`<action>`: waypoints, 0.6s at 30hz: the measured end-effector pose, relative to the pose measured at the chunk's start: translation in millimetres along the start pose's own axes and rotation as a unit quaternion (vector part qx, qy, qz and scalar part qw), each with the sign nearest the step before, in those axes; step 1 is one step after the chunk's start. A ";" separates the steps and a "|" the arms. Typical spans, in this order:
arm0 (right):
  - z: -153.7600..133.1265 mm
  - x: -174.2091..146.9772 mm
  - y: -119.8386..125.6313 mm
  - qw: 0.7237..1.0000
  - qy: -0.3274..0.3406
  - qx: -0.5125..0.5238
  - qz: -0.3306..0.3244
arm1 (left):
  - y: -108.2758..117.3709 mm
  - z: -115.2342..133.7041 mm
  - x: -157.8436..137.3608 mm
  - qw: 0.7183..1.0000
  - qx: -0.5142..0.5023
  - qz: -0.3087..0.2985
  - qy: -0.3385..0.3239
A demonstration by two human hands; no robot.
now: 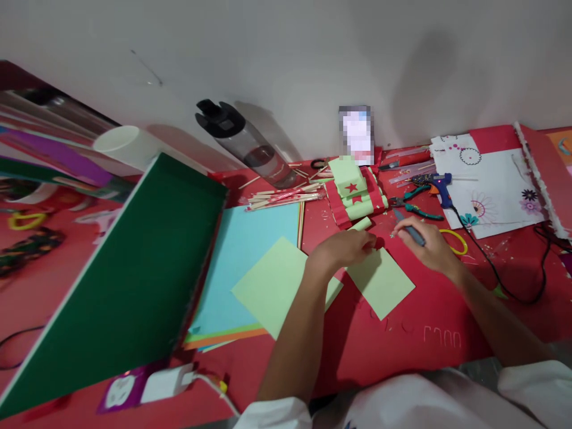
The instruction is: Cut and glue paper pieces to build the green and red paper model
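My right hand [426, 241] is closed round a slim grey pen-like tool [413, 231]; its exact kind is unclear. My left hand [351, 247] has its fingers bent together at the far corner of a light green paper square [382, 283], and whatever they grip is hidden. Just beyond that hand lies a small rolled green paper [361, 224]. Behind it stands a red and green paper model [357, 199] with a red star on its top block. Another light green sheet [268, 280] lies partly under my left forearm.
Blue sheets [232, 238], a water bottle [250, 149] and wooden sticks [281, 198] are at left, beside a tilted green board [129, 286]. A phone [357, 134] leans on the wall. Pliers [415, 202], a glue gun [440, 183] and yellow-handled scissors [454, 241] lie at right.
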State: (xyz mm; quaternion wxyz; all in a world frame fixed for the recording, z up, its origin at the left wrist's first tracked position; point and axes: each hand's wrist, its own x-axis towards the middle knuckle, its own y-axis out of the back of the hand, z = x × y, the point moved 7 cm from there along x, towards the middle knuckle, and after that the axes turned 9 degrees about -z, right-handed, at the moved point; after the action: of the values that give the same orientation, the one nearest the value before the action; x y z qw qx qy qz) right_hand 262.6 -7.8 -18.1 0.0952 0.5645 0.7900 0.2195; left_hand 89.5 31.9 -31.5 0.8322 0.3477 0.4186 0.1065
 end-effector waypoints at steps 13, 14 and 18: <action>0.8 1.8 -9.8 0.993 0.023 -0.084 -0.075 | 12.6 -8.9 -24.4 0.990 -0.120 0.013 -0.076; 1.4 1.6 -9.2 0.993 0.022 -0.084 -0.075 | 11.6 -8.7 -24.1 0.991 -0.110 0.016 -0.072; 4.7 1.2 -10.9 0.990 0.044 -0.108 -0.082 | 2.4 -5.1 -23.9 0.998 -0.028 0.028 -0.041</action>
State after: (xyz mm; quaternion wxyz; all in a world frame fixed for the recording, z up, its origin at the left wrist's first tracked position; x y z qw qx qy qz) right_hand 254.8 -8.5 -27.1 0.1382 0.4740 0.8087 0.3196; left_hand 70.9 25.0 -17.2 0.8549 0.3395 0.3711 0.1268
